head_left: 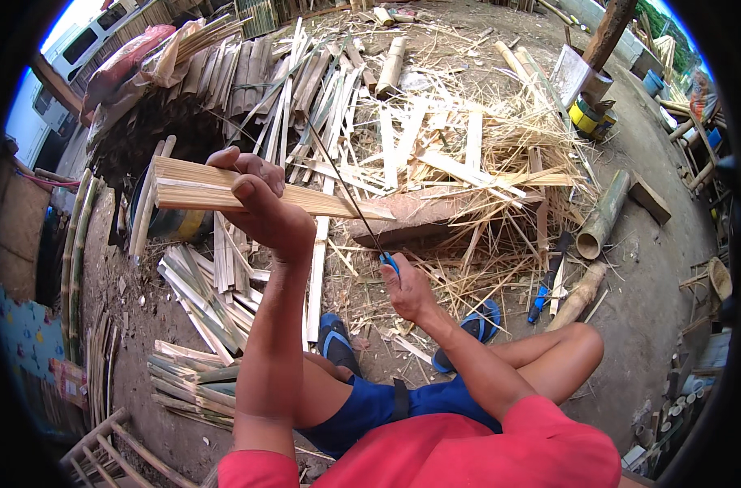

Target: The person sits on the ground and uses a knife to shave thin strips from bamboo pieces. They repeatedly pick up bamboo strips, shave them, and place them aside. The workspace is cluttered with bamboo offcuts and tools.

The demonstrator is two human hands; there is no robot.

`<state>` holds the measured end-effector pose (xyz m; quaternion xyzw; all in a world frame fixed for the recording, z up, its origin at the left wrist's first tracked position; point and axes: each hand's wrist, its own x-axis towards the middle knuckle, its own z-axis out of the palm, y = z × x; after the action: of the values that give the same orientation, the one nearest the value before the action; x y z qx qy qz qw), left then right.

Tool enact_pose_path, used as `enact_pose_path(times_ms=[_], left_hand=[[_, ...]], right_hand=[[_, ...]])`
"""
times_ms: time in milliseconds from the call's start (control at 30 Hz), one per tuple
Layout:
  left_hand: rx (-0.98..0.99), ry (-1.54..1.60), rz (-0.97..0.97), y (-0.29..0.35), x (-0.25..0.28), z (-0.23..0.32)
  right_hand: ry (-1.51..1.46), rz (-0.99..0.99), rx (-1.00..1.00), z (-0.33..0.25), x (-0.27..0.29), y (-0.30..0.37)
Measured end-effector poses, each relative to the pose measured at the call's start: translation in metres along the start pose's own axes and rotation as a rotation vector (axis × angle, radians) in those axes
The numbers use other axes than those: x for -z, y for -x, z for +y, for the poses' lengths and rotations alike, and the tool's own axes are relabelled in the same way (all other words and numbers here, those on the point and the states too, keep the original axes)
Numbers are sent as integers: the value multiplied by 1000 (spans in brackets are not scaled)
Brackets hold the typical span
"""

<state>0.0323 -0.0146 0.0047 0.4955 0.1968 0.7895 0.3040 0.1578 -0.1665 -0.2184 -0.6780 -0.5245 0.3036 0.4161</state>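
My left hand [273, 207] is raised at centre left, its fingers and thumb closed around a flat piece of split bamboo [193, 189]. The piece has a lengthwise gap at its left end and tapers toward the right. Lower and to the right, my right hand [411, 291] grips the blue handle of a long, thin-bladed knife [344, 180]. Its dark blade slants up and to the left, near the tapered end of the bamboo; I cannot tell whether they touch. Behind the blade lies a reddish-brown block [411, 218] on the ground.
Pale shavings [508, 146] and loose slats heap beyond the block. Split bamboo lies in a pile [195, 382] at lower left. On the right are a bamboo tube [604, 215] and another blue-handled tool [541, 299]. My sandalled feet rest before the block.
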Motion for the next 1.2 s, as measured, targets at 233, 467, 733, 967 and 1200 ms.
enact_pose_path(times_ms=[233,467,733,967,1200], left_hand=[[5,65,-86,-11,6,-3],[213,92,-311,-19,5,5],[233,170,-275,-19,4,3],[192,155,-300,-19,8,-16],[198,227,-99,-8,2,-49]], right_hand=[[45,-11,-515,118,-16,-9],[95,32,-321,34,17,4],[-70,73,-17,-26,22,-7],[134,15,-354,44,15,-20],[-122,123,-53,-14,-13,-23]])
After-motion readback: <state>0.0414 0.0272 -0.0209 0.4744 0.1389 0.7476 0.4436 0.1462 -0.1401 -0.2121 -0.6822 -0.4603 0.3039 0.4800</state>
